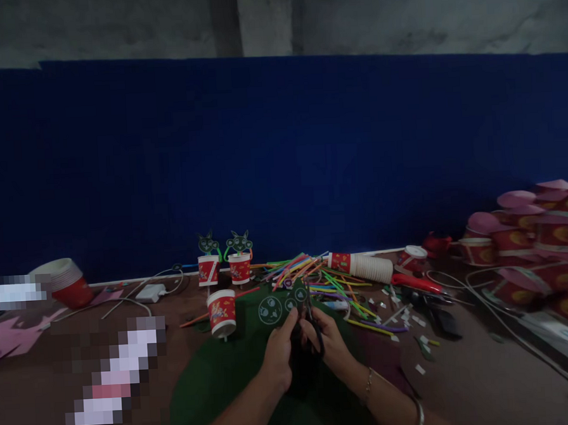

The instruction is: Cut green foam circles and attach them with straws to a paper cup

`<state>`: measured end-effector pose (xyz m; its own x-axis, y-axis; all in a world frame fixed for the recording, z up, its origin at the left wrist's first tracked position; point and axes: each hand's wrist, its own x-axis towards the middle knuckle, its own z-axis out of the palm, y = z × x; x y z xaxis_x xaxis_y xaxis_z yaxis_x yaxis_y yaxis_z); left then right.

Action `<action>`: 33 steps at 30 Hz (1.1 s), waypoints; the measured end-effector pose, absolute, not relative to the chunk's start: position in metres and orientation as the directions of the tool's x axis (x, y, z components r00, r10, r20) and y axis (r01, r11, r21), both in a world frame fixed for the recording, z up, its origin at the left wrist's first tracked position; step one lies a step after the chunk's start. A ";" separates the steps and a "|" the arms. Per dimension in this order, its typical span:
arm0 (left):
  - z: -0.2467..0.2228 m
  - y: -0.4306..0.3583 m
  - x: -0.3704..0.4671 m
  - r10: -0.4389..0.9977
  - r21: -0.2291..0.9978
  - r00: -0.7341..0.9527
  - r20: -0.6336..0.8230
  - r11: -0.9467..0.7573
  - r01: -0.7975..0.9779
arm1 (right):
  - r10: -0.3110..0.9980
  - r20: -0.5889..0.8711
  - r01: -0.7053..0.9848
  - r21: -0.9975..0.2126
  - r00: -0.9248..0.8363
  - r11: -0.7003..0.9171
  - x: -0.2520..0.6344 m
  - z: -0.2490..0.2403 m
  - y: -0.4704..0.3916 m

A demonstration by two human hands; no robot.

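Scissors [308, 302] against drawn-on dark green paper [300, 294], between both hands.
Left hand [278, 351] pinches the paper; right hand [333, 342] is clamped on the scissors. They sit so near the left thumb [290, 321] that a slip could nick it or spoil the paper. Beyond, a red cup [221, 312] and loose straws [294, 270] crowd the way; two figure-topped cups [240, 269] stand before a blue partition [281, 155].

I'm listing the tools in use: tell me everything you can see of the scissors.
The scissors look dark, with a rounded handle loop at the right hand, which holds them. The slim blades, seemingly metal, point away from the person, close beside the left hand. It is too dim to tell how far they are open.
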<state>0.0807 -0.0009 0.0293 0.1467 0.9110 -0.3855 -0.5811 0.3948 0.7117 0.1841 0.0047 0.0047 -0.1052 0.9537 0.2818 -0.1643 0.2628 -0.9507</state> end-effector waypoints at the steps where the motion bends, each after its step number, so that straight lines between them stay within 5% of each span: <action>1: 0.030 -0.001 0.080 0.914 0.714 0.149 -0.378 0.390 -0.581 | 0.956 0.271 -0.163 -0.954 -0.110 0.251 0.184 0.004 0.005; 17: 0.031 0.010 0.068 0.952 0.841 0.001 -0.306 0.271 -0.468 | 0.964 0.242 -0.074 -0.969 -0.115 0.235 0.187 0.010 0.007; 33: 0.033 0.014 0.063 0.958 0.853 0.027 -0.287 0.268 -0.448 | 0.963 0.240 -0.062 -0.970 -0.121 0.234 0.187 0.012 0.005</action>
